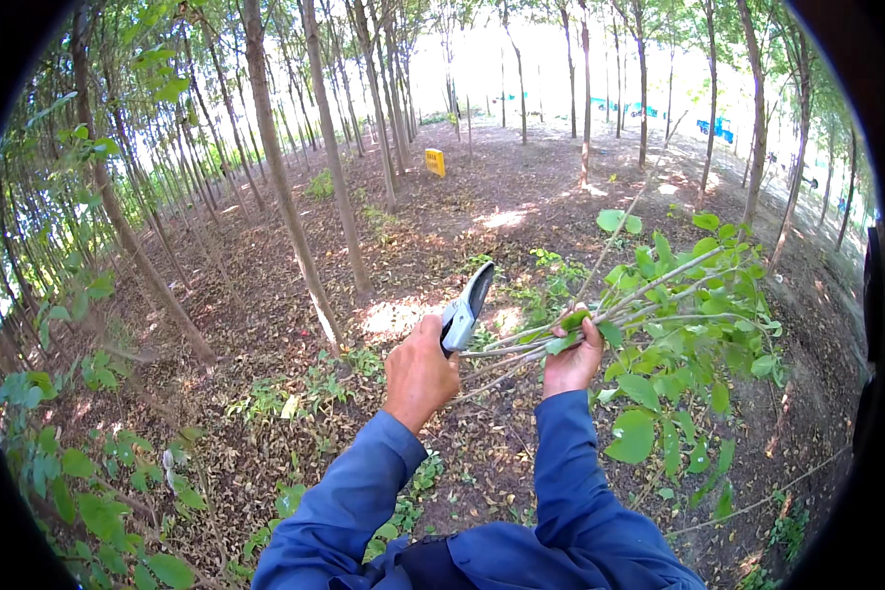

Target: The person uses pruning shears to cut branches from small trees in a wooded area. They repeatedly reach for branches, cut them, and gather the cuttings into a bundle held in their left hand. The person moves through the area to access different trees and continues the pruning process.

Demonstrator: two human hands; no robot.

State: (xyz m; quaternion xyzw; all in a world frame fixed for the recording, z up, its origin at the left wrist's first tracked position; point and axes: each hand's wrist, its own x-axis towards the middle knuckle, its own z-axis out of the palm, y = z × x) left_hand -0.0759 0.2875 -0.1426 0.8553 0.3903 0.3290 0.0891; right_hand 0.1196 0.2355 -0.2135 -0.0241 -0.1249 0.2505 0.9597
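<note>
My left hand (420, 370) grips a pair of pruning shears (469, 308), with the grey head pointing up and away from me. Most of the handles are hidden in the fist. My right hand (575, 363) is closed around a bundle of cut leafy branches (660, 284). Their bare stem ends point left towards the shears and pass below and behind my left hand. Green leaves fan out to the right of my right hand and hang down beside the sleeve. One long thin stem rises from the bundle towards the upper right.
Slender tree trunks (284, 177) stand on the left and farther back. Leaf litter and low green shoots (324, 391) cover the ground. Leafy twigs (103, 509) reach in at lower left. A yellow sign (435, 162) stands ahead. Blue vehicles (715, 129) show far off.
</note>
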